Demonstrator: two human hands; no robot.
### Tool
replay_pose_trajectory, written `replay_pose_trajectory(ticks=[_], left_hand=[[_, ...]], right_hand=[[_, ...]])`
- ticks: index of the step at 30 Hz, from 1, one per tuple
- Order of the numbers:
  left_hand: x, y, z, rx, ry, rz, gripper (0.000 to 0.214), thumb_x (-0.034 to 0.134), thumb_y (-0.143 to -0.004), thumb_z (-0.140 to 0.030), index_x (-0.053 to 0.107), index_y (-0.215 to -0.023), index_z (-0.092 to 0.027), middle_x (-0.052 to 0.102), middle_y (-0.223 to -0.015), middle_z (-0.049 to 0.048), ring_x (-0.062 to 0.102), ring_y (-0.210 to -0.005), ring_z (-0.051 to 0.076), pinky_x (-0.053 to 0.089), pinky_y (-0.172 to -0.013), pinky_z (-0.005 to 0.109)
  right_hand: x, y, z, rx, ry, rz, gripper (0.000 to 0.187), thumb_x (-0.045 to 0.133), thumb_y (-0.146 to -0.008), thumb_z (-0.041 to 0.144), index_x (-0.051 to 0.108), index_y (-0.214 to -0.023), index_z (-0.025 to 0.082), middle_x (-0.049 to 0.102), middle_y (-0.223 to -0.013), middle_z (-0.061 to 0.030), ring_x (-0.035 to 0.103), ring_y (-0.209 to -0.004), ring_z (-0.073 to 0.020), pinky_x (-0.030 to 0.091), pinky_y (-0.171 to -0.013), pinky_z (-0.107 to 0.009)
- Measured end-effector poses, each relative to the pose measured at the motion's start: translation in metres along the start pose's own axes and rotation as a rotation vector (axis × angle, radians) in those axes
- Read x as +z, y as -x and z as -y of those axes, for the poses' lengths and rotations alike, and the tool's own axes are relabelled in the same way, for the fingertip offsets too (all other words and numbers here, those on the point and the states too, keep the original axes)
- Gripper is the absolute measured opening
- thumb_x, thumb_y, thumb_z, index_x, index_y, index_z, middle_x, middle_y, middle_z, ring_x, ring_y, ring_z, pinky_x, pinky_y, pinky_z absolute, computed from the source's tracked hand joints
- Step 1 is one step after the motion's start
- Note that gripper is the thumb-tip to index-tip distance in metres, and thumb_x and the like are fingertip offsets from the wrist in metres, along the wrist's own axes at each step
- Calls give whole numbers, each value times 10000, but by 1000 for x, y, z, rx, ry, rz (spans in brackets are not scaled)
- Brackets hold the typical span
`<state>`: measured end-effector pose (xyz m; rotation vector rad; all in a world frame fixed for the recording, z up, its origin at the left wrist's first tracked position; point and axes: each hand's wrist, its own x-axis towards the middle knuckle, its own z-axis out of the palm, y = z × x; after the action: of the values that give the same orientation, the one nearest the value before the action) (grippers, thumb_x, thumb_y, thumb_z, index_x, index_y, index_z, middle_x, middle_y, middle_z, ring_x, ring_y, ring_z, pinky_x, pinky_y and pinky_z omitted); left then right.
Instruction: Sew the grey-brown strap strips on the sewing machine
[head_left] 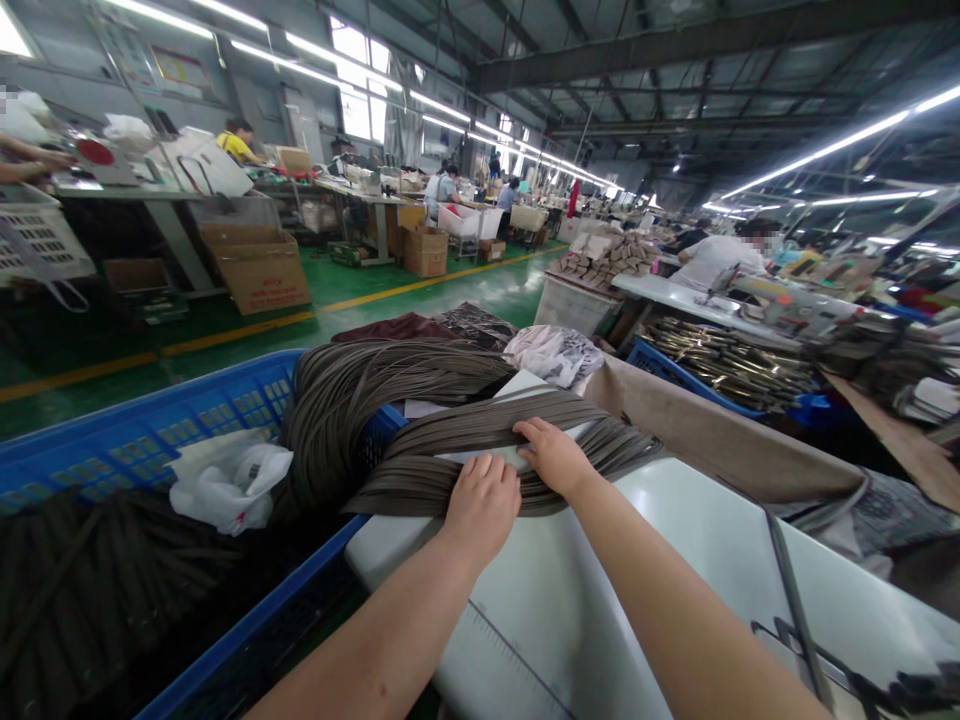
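A thick bundle of dark grey-brown strips (450,440) lies across the far edge of a white table (645,580) and hangs over into a blue plastic crate (187,420) on the left. My left hand (480,505) rests on the near part of the bundle with its fingers curled over the strips. My right hand (551,455) lies on the bundle just beyond, fingers bent and pressing down on the strips. More dark strips (90,590) fill the bottom of the crate.
A white plastic bag (225,480) lies in the crate. Folded cloth (555,355) and brown sheet material (712,430) lie past the bundle. Another blue crate of metal parts (720,365) stands at the right. Other people work at benches across a green floor (420,290).
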<state>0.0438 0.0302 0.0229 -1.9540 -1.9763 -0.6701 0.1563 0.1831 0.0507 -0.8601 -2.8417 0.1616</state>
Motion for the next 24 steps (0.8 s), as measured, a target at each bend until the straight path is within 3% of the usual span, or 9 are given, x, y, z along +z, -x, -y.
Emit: replay_pose_trajectory(ticks=[11, 18, 21, 24], left_hand=[[-1, -1, -2, -40, -12, 41, 138, 525, -1001, -245, 607, -906, -190, 613, -923, 77, 549, -919, 264, 437, -801, 437], [-2, 0, -2, -54, 4, 50, 131, 533, -998, -249, 607, -906, -193, 611, -925, 78, 559, -921, 264, 447, -790, 425], [-1, 1, -2, -88, 4, 49, 116, 526, -997, -249, 614, -994, -174, 634, -1031, 103, 573, -949, 263, 454, -812, 422], [1, 1, -2, -102, -13, 18, 237, 523, -996, -257, 589, -1187, -134, 620, -1223, 148, 577, -1019, 270, 457, -854, 421]], right_hand=[[0, 2, -1, -8, 14, 7, 143, 699, -898, 156, 659, -1030, 196, 673, -993, -50, 607, -978, -208, 437, -920, -327], [1, 4, -5, -35, -46, 6, 134, 725, -865, 128, 679, -964, 206, 655, -931, -32, 593, -929, -193, 442, -903, -321], [0, 4, -5, -42, -87, 8, 125, 739, -836, 106, 694, -899, 204, 652, -957, -37, 601, -956, -188, 446, -928, -317], [-2, 6, -6, -57, -127, 32, 124, 738, -819, 85, 702, -834, 202, 661, -932, -25, 620, -926, -173, 464, -884, -289]])
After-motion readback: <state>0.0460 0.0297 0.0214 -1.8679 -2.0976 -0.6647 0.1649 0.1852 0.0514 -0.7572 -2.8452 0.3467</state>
